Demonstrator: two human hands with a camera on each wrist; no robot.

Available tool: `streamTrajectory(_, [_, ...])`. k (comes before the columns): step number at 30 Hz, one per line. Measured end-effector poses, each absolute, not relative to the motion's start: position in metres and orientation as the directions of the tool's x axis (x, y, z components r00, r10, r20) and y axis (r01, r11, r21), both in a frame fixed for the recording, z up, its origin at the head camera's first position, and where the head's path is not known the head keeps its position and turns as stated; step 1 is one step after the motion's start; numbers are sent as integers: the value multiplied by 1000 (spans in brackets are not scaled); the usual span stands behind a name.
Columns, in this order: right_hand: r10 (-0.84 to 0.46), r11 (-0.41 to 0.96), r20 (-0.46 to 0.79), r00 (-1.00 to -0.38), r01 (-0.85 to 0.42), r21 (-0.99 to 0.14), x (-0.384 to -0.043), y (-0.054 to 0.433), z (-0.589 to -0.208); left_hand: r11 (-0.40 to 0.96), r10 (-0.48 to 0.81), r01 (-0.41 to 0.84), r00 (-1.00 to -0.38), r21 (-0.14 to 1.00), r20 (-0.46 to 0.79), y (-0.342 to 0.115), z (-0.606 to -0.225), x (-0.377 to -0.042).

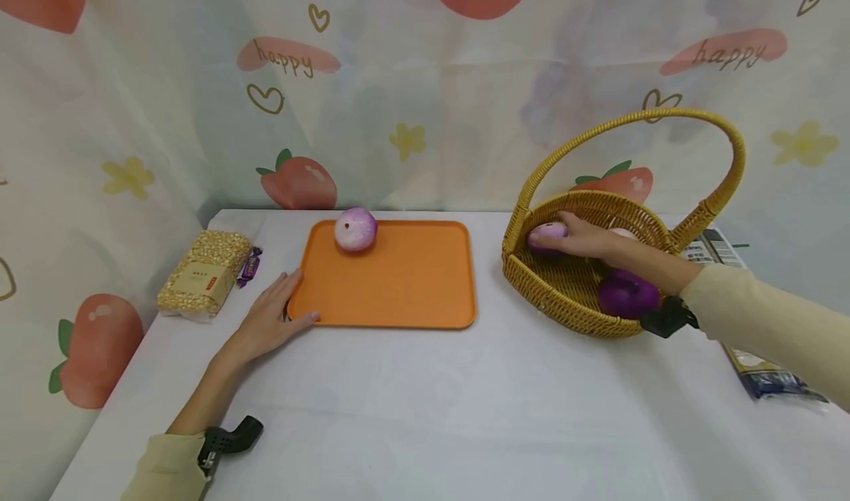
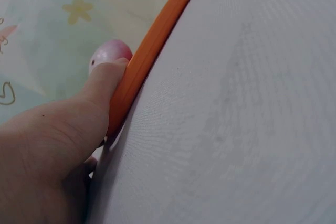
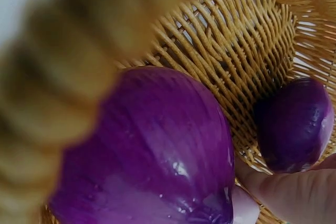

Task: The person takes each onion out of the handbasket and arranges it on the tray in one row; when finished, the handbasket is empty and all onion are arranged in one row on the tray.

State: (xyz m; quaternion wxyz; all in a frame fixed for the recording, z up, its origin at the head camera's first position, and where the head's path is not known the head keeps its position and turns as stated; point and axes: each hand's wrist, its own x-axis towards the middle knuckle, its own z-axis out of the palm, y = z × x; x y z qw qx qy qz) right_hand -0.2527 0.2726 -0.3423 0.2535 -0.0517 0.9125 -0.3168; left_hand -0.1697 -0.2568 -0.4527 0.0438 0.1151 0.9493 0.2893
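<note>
My right hand (image 1: 584, 237) reaches into the wicker basket (image 1: 571, 305), its thumb and fingers around a purple onion (image 1: 550, 235) at the basket's left side. That same onion (image 3: 294, 124) appears beside the thumb in the right wrist view. A larger dark purple onion (image 1: 627, 294) lies under my right wrist, and a pale round thing (image 1: 623, 232) is partly hidden behind the forearm. At the orange tray (image 1: 392, 287), my left hand (image 1: 268, 320) rests against the left front corner, fingers extended along the side. A pale purple onion (image 1: 356, 229) sits at the tray's back left.
Left of the tray lie a clear bag of yellow beans or kernels (image 1: 206, 272) and a small purple-wrapped candy (image 1: 249, 267). The basket's tall handle (image 1: 631, 117) arches over the right side. Flat printed packages (image 1: 764, 368) lie partly beneath the right sleeve. A patterned curtain (image 1: 451, 102) hangs behind.
</note>
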Motion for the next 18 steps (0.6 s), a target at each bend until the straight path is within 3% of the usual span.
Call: streamTrajectory(18, [-259,796,-418,-871,53,-603,-254,270,-345,809,233,179,-972,559,-25,-255,-451,-169])
